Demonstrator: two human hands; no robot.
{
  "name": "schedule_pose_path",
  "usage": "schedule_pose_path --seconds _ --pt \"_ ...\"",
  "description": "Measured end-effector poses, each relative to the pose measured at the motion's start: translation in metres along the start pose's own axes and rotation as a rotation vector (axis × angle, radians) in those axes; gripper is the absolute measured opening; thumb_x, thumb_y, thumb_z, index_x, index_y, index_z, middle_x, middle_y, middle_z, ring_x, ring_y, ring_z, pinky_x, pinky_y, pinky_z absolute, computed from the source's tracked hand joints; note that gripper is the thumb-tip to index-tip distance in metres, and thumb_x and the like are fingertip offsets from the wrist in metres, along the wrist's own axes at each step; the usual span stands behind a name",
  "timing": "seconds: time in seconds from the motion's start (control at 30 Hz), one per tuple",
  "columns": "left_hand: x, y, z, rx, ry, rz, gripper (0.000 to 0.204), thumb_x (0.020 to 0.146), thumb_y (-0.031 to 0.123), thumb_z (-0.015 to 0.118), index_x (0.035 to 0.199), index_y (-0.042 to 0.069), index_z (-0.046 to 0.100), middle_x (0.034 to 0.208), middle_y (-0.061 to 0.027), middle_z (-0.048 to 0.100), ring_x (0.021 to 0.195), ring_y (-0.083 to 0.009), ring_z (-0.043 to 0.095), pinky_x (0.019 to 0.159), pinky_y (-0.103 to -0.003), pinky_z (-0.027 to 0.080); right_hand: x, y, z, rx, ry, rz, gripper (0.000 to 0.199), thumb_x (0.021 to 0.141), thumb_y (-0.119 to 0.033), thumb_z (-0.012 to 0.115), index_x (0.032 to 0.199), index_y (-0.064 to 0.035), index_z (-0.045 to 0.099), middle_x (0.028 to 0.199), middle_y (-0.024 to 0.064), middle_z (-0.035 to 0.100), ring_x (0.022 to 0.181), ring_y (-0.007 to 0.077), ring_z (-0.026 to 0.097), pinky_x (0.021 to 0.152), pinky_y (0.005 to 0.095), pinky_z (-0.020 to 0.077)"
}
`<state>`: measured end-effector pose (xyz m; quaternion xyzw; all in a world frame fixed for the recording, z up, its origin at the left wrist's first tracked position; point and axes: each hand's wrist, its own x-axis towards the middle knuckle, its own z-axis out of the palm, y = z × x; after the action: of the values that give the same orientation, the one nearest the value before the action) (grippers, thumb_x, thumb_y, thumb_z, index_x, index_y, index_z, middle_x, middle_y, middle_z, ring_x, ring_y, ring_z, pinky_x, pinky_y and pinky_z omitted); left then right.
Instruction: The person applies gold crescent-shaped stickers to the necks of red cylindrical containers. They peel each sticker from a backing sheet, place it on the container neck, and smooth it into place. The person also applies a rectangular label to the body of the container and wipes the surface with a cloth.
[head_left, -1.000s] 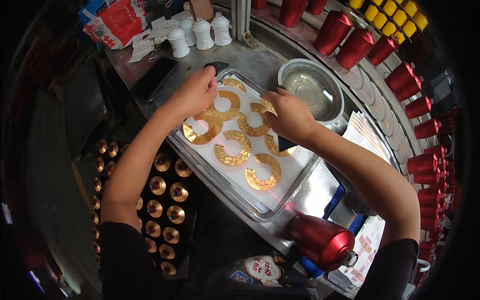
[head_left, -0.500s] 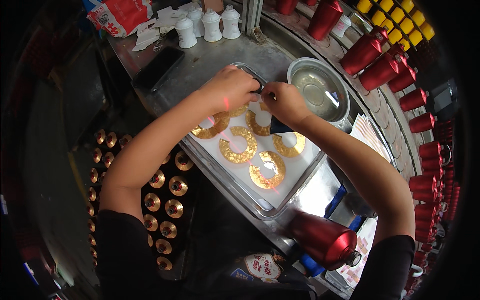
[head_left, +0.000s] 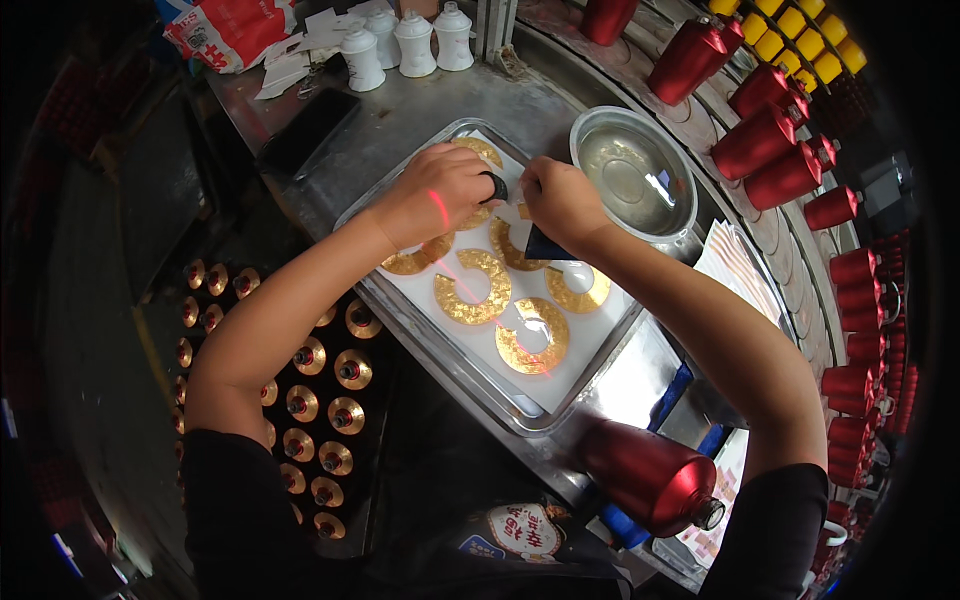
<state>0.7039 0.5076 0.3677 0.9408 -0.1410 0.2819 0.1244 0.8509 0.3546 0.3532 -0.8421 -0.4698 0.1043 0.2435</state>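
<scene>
A metal tray [head_left: 522, 420] lies before me, lined with a white sheet that carries several gold, C-shaped foil labels [head_left: 474, 287]. Over its far part, my left hand [head_left: 440, 188] is closed with curled fingers; a black band [head_left: 494, 187] shows at them, and anything pinched is hidden. Close by on the right, my right hand [head_left: 562, 205] is also closed. A dark blue flat piece [head_left: 549, 247] sticks out from beneath its palm, above the labels. A thin red light line crosses my left hand and the labels.
Right of the tray stands a metal bowl of clear liquid [head_left: 632, 175]. A red bottle [head_left: 655, 478] lies near me; more red bottles [head_left: 757, 135] stand on the conveyor. White jars [head_left: 415, 45] and a black phone-like slab [head_left: 312, 133] are at the back. Gold-collared tops [head_left: 353, 370] fill the lower left.
My left hand has drawn back toward me and left, uncovering a gold label at the tray's far end. My right hand has barely moved. Bottles on the conveyor have shifted.
</scene>
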Motion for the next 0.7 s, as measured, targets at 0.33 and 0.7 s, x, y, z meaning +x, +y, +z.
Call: schedule_pose_path --seconds 0.33,0.7 --pt "-0.016 0.007 -0.013 -0.057 -0.056 -0.157 0.028 0.081 0.024 0.076 0.071 0.006 0.057 0.077 -0.0076 0.060 0.082 -0.0296 0.061 0.075 -0.042 0.048 -0.060 -0.028 -0.036 -0.262 -0.116 -0.344 0.029 0.087 -0.016 0.062 0.116 -0.0121 0.058 0.106 0.0183 0.056 0.082 0.0379 0.068 0.069 0.0483 0.0544" --pt "-0.030 0.024 -0.043 -0.072 -0.080 -0.156 0.034 0.080 0.022 0.077 0.067 0.003 0.053 0.073 -0.0110 0.057 0.079 -0.0334 0.060 0.076 -0.044 0.047 -0.076 -0.014 -0.026 -0.308 -0.261 -0.455 0.039 0.087 -0.023 0.068 0.126 -0.0219 0.066 0.098 0.0117 0.058 0.068 0.0308 0.066 0.059 0.0425 0.0536"
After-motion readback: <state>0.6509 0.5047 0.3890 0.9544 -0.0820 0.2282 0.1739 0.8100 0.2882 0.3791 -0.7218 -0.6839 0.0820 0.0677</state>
